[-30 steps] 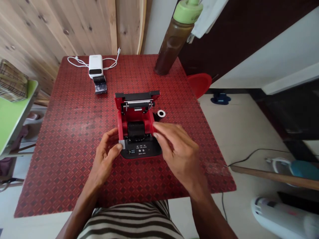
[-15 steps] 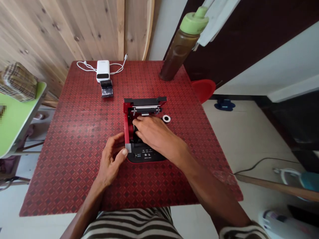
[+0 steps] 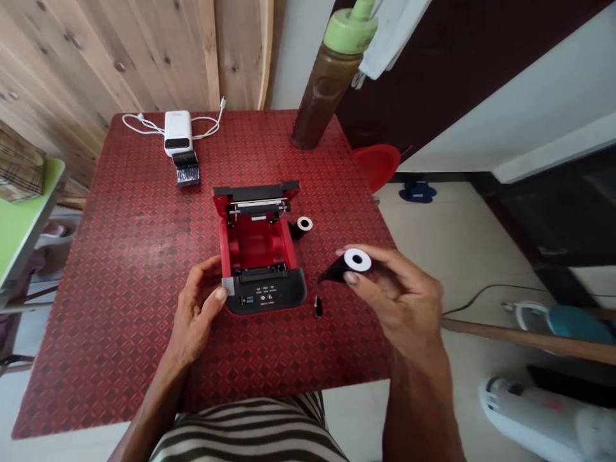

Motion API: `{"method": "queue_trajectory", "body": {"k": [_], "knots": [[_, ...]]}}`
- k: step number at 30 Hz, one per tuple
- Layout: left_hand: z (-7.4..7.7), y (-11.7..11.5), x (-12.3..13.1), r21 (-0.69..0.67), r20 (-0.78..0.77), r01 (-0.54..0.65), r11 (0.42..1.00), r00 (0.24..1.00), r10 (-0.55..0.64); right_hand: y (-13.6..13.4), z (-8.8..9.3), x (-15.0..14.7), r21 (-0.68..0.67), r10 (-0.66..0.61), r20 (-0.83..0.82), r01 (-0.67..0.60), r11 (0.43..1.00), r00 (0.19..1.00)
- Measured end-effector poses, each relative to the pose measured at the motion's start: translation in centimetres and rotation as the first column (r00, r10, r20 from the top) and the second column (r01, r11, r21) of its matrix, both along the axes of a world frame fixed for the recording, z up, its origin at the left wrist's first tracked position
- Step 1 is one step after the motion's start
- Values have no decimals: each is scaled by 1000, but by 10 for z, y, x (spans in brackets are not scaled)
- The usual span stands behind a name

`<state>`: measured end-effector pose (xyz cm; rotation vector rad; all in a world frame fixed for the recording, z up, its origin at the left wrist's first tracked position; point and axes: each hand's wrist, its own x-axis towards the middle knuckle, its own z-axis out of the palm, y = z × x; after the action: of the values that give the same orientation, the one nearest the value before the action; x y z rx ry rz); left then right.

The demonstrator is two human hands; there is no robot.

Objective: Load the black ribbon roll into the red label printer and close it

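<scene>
A small red and black printer [image 3: 260, 253] sits open in the middle of the red patterned table [image 3: 129, 256], its roll bay empty and its lid tipped back. My left hand [image 3: 199, 308] grips the printer's front left corner, thumb on the edge. My right hand [image 3: 397, 298] is raised to the right of the printer, fingers closed on a black roll with a white core [image 3: 353, 263], with a loose strip hanging from it. A second black roll [image 3: 301, 226] lies on the table beside the printer's right side.
A white power bank with a cable [image 3: 177, 131] and a small black item [image 3: 187, 168] lie at the table's far left. A tall brown bottle with a green cap [image 3: 327, 77] stands at the far edge. A red stool [image 3: 378, 163] is beyond the right edge.
My right hand reached into the printer's bay, then lifted the black roll out and carried it to the right. The bay is now empty. My left hand stayed on the corner.
</scene>
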<state>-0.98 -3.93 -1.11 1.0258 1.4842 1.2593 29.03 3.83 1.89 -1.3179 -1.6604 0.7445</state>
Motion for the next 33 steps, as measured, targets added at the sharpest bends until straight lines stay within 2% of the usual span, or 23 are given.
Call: {"method": "queue_trajectory", "body": {"k": [2, 4, 7, 13, 16, 19, 21, 24, 26, 29, 33], "knots": [[0, 0, 0, -5, 3, -6, 1000, 1000, 6, -3, -26, 2, -82, -4, -62, -1, 997, 998], [1, -1, 1, -14, 4, 0, 1000, 1000, 0, -4, -46, -5, -131, 39, -63, -47, 990, 997], [2, -2, 1, -27, -1, 18, 999, 1000, -18, -3, -58, -20, -178, 106, -21, -108, 978, 994], [3, -2, 1, -29, -18, 12, 1000, 1000, -13, -3, -59, -21, -198, 160, 3, -156, 968, 987], [2, -1, 0, -27, -17, 9, 1000, 1000, -9, -4, -55, -9, -241, 212, 16, -202, 949, 977], [2, -1, -1, -30, -11, 17, 999, 1000, -17, 1, -46, 9, -281, 276, -55, -280, 918, 960], [2, -1, -2, -30, -6, 21, 999, 1000, -21, 10, -38, 18, -254, 229, -99, -247, 935, 968], [1, -1, -3, -32, -15, 14, 999, 1000, -14, 36, -35, 16, -177, 92, -40, -98, 979, 995], [0, 0, -3, -32, -17, 13, 999, 1000, -13, 57, -41, 3, -147, 87, 46, -79, 986, 995], [1, 1, -3, -30, -1, 20, 999, 1000, -20, 83, -58, -23, -138, 124, 86, -112, 984, 989], [2, 1, -2, -34, 12, 23, 999, 1000, -22, 95, -72, -41, -113, 119, 105, -107, 988, 987]]}}
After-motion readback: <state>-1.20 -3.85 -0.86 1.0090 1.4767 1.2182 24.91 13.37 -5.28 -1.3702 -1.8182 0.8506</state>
